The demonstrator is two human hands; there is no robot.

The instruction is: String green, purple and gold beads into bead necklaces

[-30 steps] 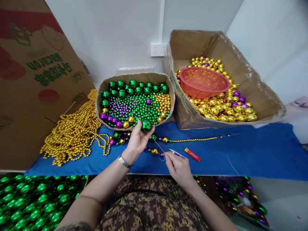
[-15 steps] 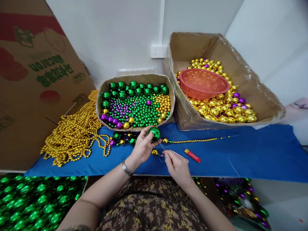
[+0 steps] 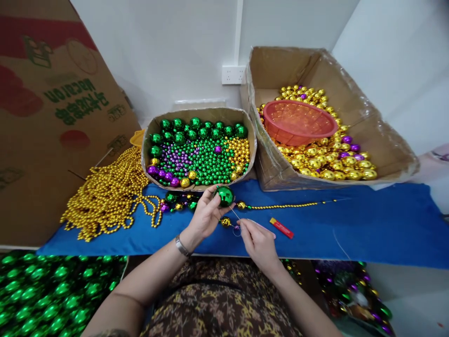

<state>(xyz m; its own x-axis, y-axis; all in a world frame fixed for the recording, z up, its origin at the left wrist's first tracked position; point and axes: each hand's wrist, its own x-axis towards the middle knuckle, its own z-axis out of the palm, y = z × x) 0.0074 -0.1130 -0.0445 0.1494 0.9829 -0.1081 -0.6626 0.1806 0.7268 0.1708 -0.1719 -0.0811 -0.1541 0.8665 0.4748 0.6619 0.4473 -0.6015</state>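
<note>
A large shiny green bead is gripped between the thumb and fingers of my left hand. My right hand pinches a thin needle, whose tip points up at the bead's lower side; whether it is inside the hole I cannot tell. Below, a gold bead and a small purple bead lie near a loop of thread. Behind my left hand a beaded strand with green, purple and gold beads lies on the blue cloth, and a run of small gold beads stretches to the right.
A cardboard tray of sorted beads stands behind my hands. To its right is a larger carton with gold beads and a red basket. Gold bead chains are heaped at left. A red-yellow lighter lies at right.
The green bead has turned slightly and shifted a little left in my left hand. My right hand stays nearly still with the needle. The whole view has shifted slightly.
</note>
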